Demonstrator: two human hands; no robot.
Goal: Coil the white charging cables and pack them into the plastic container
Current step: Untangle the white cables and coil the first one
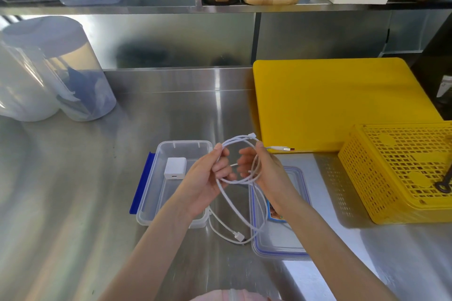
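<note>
both hands, left (212,173) and right (259,170), grip the looped white cable (236,179).

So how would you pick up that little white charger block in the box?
Pinch the charger by its two flat side faces and come straight down from above. It sits in the open container, whose walls block a sideways reach. Both the left hand and right hand hold the cable, so one must let go first.
</note>
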